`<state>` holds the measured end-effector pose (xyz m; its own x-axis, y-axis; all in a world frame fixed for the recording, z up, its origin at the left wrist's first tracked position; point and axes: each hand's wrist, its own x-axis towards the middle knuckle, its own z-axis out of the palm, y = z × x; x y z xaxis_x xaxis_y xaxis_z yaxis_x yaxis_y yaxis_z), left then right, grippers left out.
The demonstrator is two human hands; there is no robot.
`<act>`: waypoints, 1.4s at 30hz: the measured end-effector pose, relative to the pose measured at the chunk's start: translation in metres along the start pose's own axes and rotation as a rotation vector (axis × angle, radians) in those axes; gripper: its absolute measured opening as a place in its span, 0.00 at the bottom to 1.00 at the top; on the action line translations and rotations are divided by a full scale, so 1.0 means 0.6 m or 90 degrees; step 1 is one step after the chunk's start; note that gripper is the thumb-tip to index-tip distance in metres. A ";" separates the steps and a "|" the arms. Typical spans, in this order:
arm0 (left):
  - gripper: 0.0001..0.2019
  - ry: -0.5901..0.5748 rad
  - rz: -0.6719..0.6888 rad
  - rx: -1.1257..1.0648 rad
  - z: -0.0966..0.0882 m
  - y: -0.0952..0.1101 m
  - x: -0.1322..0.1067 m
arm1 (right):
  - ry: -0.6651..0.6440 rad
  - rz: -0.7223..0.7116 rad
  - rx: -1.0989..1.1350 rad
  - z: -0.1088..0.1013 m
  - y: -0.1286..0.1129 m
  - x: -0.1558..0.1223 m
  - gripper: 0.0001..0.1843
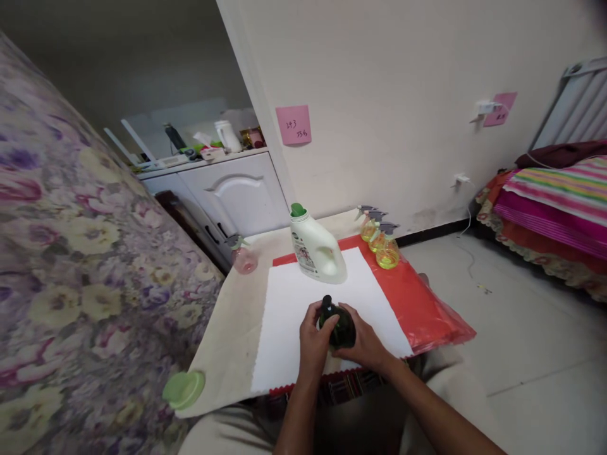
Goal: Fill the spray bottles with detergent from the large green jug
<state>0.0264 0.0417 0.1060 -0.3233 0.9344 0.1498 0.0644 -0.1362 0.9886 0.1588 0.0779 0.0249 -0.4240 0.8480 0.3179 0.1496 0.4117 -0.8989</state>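
Close to the table's front edge, my left hand [315,340] and my right hand [361,338] grip a round, dark green spray bottle [343,330] from both sides. Its black top tilts away from me, and fingers hide part of the body. Beyond it stands a large pale green detergent jug [317,248] with its handle to the right. A green piece [298,209] sits in the jug's mouth. Under both lies a white sheet [284,316] on red plastic [403,297].
Three spray bottles with yellow liquid [387,254] stand at the back right. A pink spray bottle [245,259] is at the back left. One light green cap [184,389] lies at the front left corner. A flowered curtain [95,253] hangs left; a bed [554,196] stands right.
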 end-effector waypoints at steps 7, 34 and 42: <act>0.23 -0.041 0.011 0.038 0.003 0.011 -0.003 | 0.006 0.004 -0.003 0.001 0.002 0.000 0.55; 0.17 0.160 0.125 0.090 -0.040 0.101 -0.011 | -0.012 0.005 -0.012 -0.002 0.004 0.000 0.58; 0.18 0.364 0.120 -0.183 -0.116 0.086 -0.012 | -0.009 0.009 -0.019 -0.004 0.005 -0.004 0.57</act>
<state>-0.0335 0.0052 0.1573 -0.7860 0.5750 0.2272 -0.0597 -0.4364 0.8978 0.1623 0.0777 0.0222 -0.4348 0.8490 0.3002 0.1822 0.4094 -0.8940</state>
